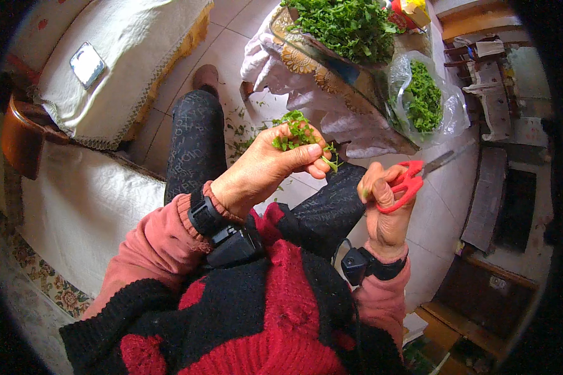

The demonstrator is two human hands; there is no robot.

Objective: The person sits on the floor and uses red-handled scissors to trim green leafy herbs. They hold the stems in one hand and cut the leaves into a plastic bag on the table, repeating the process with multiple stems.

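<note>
My left hand (263, 164) is closed around a small bunch of leafy green herbs (296, 132), held above my lap with the stems poking out past the thumb. To the right, my right hand (385, 203) grips red-handled scissors (408, 185). The metal blades point up and to the right, away from the herbs. A large heap of cut greens (350, 28) lies on the table ahead. Beside it, at the table's right edge, a clear plastic bag (455, 111) holds more greens (424, 97).
The table has a patterned cover (322, 69) and a hanging white cloth (266, 62). Leaf scraps (241, 134) litter the tiled floor. At left, a phone (87, 65) rests on a white-covered seat (134, 44). A wooden armrest (24, 134) stands nearby.
</note>
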